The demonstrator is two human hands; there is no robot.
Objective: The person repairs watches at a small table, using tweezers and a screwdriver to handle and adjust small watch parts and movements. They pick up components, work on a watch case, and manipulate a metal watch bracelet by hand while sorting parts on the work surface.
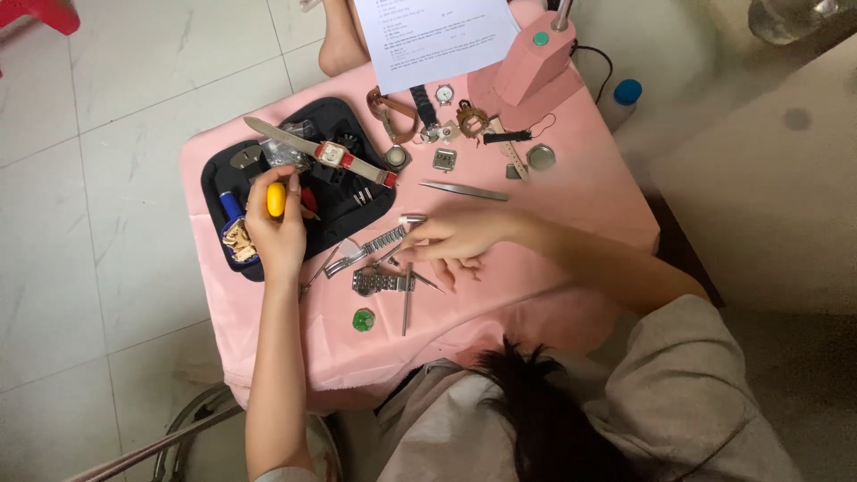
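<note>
My left hand point(277, 234) is closed around a small tool with a yellow handle point(276, 199), held over the black tray point(214, 174). My right hand point(455, 239) rests on the pink cloth point(571, 196), its fingertips pinching a small silvery piece point(411, 220) by a metal watch band point(379, 241). A second metal band point(382, 282) and a thin metal tool point(407, 303) lie just below that hand. A watch with a red and tan strap point(326, 152) lies across the tray.
Tweezers point(464, 189), watch cases and straps point(446, 120) lie at the far side. A pink lamp base point(527, 67) and a printed sheet point(437, 31) stand beyond. A green round piece point(363, 319) sits near the front edge. A blue-capped bottle point(623, 98) stands beside the table.
</note>
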